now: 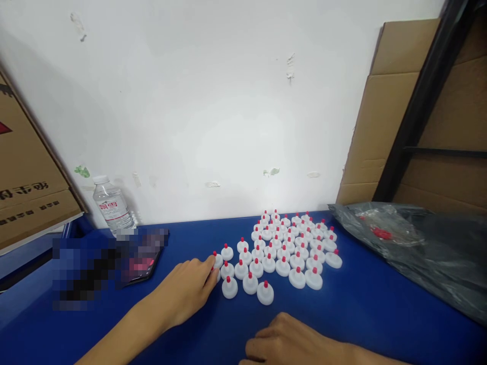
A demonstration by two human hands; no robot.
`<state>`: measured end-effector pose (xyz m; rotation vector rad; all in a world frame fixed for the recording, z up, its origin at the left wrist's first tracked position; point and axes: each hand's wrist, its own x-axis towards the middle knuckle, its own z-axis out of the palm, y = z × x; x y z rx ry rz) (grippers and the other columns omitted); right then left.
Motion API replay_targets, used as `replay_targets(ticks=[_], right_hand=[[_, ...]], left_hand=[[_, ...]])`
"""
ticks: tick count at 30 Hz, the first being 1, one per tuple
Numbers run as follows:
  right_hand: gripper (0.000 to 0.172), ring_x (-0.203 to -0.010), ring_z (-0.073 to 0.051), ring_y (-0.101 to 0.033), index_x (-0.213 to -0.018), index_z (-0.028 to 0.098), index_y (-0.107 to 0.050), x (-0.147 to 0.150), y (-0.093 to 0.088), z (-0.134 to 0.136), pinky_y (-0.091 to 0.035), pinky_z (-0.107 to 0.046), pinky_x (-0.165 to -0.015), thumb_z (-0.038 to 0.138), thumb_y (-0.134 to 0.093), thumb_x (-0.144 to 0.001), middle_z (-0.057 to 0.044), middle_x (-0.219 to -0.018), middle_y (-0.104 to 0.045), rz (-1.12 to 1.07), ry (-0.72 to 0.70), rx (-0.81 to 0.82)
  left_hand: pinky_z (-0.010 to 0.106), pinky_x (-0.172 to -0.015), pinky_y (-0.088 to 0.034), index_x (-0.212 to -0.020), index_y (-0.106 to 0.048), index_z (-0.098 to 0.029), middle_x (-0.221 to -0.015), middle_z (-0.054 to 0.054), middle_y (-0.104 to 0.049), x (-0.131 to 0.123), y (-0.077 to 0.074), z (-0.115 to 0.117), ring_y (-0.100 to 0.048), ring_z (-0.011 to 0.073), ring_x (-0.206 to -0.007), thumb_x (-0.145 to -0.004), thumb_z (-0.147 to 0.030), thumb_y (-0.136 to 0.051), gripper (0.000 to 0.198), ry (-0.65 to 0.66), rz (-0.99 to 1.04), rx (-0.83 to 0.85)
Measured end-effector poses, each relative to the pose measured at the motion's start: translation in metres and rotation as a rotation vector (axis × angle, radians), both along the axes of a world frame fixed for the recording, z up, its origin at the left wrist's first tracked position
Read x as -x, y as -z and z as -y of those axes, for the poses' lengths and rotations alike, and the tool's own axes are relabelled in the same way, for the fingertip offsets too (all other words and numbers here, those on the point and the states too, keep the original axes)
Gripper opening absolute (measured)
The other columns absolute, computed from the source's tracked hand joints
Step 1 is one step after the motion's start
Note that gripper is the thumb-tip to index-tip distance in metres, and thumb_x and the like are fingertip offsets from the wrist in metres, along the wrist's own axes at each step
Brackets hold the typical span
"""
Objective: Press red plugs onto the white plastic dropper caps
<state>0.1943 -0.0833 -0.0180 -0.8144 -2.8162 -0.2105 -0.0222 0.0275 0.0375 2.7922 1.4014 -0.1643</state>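
Note:
Many white round plastic caps with red tips (283,266) stand upright in a loose cluster on the blue table (182,334). At the cluster's left end, my left hand (190,286) has its thumb and fingers closed around a white cap with a red tip (218,260), partly hidden by the fingertips. My right hand (287,339) rests low at the front, below the nearest caps and apart from them. Its fingers are curled in, and whatever may be inside them is hidden.
On the left are a water bottle (114,208) by the wall, a phone (146,258) and a printed cardboard box (30,172). A dark plastic bag (429,258) covers the right side, with a clear bag of red pieces (382,233) on it. Behind stands a white wall.

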Motion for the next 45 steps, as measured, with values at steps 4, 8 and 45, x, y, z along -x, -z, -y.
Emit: replay_targets(ticks=[4, 8, 45], right_hand=[[0.022, -0.053, -0.011, -0.048, -0.087, 0.024, -0.053, 0.0000, 0.0006, -0.0006, -0.018, -0.029, -0.037, 0.034, -0.069, -0.099, 0.010, -0.068, -0.056, -0.012, -0.011, 0.014], [0.021, -0.054, -0.011, -0.049, -0.088, 0.024, -0.053, 0.0000, 0.0017, 0.0008, -0.018, -0.029, -0.037, 0.035, -0.067, -0.100, 0.009, -0.069, -0.056, -0.022, -0.009, 0.012], [0.019, -0.053, -0.011, -0.048, -0.091, 0.024, -0.055, 0.0007, 0.0007, -0.0001, -0.018, -0.029, -0.037, 0.035, -0.068, -0.099, 0.009, -0.070, -0.057, -0.001, -0.017, 0.024]], left_hand=[[0.046, -0.076, -0.050, -0.117, -0.062, -0.019, -0.097, 0.015, -0.074, -0.0010, -0.0024, 0.0011, -0.071, 0.0380, -0.092, -0.107, -0.039, -0.023, 0.044, 0.006, -0.004, -0.003], [0.045, -0.076, -0.050, -0.117, -0.062, -0.019, -0.097, 0.015, -0.074, -0.0016, -0.0031, 0.0017, -0.071, 0.0366, -0.091, -0.108, -0.040, -0.022, 0.046, -0.005, 0.001, -0.006], [0.046, -0.077, -0.051, -0.118, -0.062, -0.019, -0.096, 0.015, -0.074, -0.0011, -0.0015, 0.0022, -0.072, 0.0372, -0.091, -0.108, -0.040, -0.024, 0.045, -0.003, 0.007, -0.004]])
